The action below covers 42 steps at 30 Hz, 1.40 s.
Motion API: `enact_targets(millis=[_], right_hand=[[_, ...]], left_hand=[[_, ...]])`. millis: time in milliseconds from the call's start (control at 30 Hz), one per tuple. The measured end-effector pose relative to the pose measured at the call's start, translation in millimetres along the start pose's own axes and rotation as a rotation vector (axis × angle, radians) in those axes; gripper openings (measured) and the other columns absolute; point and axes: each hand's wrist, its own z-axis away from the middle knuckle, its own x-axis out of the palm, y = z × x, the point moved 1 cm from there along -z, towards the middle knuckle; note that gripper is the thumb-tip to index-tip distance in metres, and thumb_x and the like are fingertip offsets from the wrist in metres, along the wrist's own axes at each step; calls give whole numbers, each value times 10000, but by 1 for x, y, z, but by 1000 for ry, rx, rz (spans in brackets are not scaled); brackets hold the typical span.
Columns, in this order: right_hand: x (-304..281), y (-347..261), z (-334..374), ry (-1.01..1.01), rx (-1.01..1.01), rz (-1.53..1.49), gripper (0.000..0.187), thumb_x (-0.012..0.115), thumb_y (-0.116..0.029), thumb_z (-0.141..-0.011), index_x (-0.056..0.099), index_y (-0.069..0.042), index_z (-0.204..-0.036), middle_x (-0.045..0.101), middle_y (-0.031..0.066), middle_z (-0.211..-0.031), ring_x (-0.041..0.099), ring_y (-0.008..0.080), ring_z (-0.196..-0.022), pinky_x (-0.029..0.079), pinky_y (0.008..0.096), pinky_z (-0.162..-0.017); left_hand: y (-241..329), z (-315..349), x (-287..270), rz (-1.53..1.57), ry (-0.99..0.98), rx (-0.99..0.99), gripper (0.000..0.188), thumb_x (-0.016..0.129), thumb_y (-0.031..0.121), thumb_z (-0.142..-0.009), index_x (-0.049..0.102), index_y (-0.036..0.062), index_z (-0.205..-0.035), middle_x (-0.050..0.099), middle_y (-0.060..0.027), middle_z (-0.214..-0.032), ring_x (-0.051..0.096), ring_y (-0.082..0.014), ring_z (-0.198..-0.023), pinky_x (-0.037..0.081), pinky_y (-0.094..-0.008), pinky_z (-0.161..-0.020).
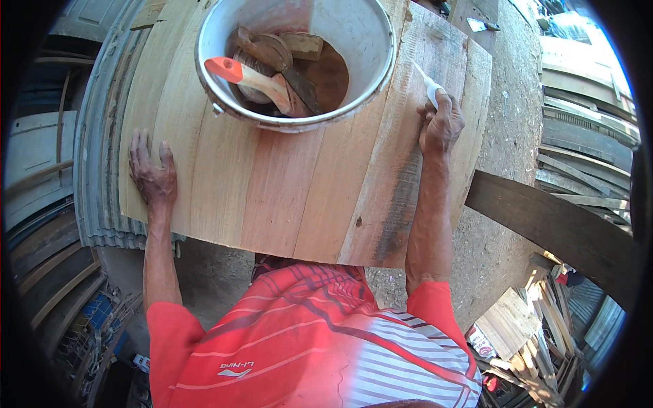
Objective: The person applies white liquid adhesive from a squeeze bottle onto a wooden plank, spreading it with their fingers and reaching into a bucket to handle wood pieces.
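Observation:
A broad panel of joined wooden boards (279, 190) lies in front of me. My left hand (154, 170) rests on its left edge, fingers stretched out, holding nothing. In my right hand (442, 126), closed fingers grip a small white squeeze bottle (432, 88) with a long thin nozzle. The nozzle points away from me over the panel's right boards; whether its tip touches wood I cannot tell. Between and beyond my hands stands a white bucket (364, 37) on the panel. Inside it lie a tool with an orange-red handle (225, 69), a wood block (301, 45) and other dusty tools.
Corrugated metal sheets (95, 163) extend beneath and beside the panel's left edge. A dark timber beam (544, 216) juts out at the right. Planks (585, 129) are stacked at the far right, with wood offcuts (509, 325) piled lower right. Another handled tool (483, 26) lies at the top right.

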Motion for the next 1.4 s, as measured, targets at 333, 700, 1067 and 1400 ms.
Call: enact_targets(millis=[333, 700, 1067, 1400], right_hand=[[30, -11, -27, 39, -14, 30, 237, 697, -198, -1005, 695, 38, -1031, 603, 30, -780, 510, 70, -594, 577, 292, -629], [33, -7, -34, 58, -17, 77, 237, 698, -201, -1007, 696, 35, -1028, 602, 22, -764, 518, 69, -603, 577, 290, -628], [42, -5, -50, 40, -67, 92, 237, 711, -202, -1003, 691, 35, -1004, 603, 29, -770, 530, 82, -616, 580, 312, -624], [36, 1, -51, 34, -70, 65, 242, 705, -195, -1004, 705, 45, -1032, 637, 50, -767, 597, 126, -590, 529, 276, -555]], left_hand=[[-4, -3, 2, 37, -34, 19, 512, 600, 238, -1027, 521, -41, -1448, 520, -252, -1505, 494, -430, -1400, 395, -529, -1160], [1, -6, -2, 20, -54, 27, 524, 603, 236, -1024, 509, -47, -1454, 506, -251, -1518, 483, -429, -1407, 384, -535, -1166], [0, -5, -2, 22, -57, 31, 516, 598, 235, -1029, 511, -60, -1443, 510, -268, -1506, 489, -439, -1398, 385, -536, -1166], [-2, -3, -1, 21, -55, 25, 521, 598, 230, -1026, 507, -52, -1454, 509, -265, -1511, 488, -439, -1401, 385, -534, -1165]])
